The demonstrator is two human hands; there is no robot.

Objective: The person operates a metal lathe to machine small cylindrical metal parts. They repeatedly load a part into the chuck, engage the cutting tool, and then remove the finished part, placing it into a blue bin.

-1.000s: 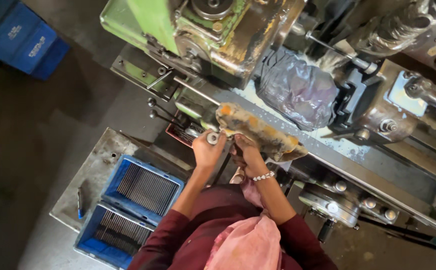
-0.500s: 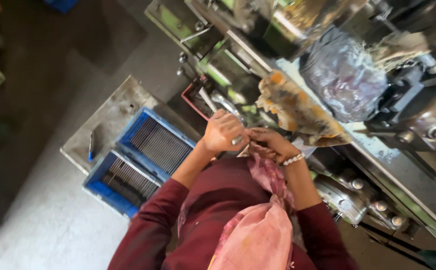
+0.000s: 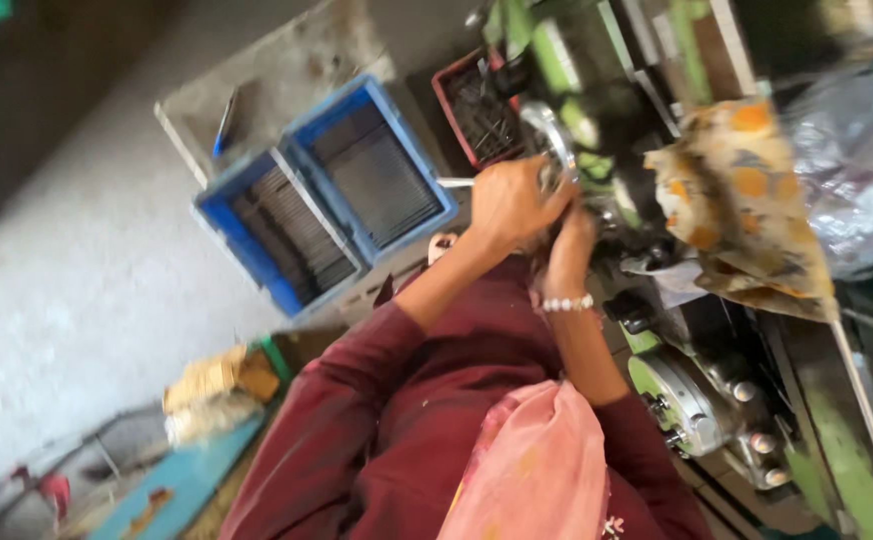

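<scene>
Grey concrete floor (image 3: 87,290), green machine (image 3: 597,80).

On the left we see 2 blue crates (image 3: 257,235) side by side on a grey metal stand (image 3: 287,70), both filled with rows of thin dark metal pieces, and a red crate (image 3: 467,100) just right of them holding more dark parts. To the right, a patterned orange and yellow cloth (image 3: 747,190) hangs beside a crumpled clear plastic sheet (image 3: 857,170). At the near left we find a crumpled tan bag (image 3: 212,385) on a blue surface (image 3: 187,485), above pale grey floor (image 3: 57,300).
</scene>
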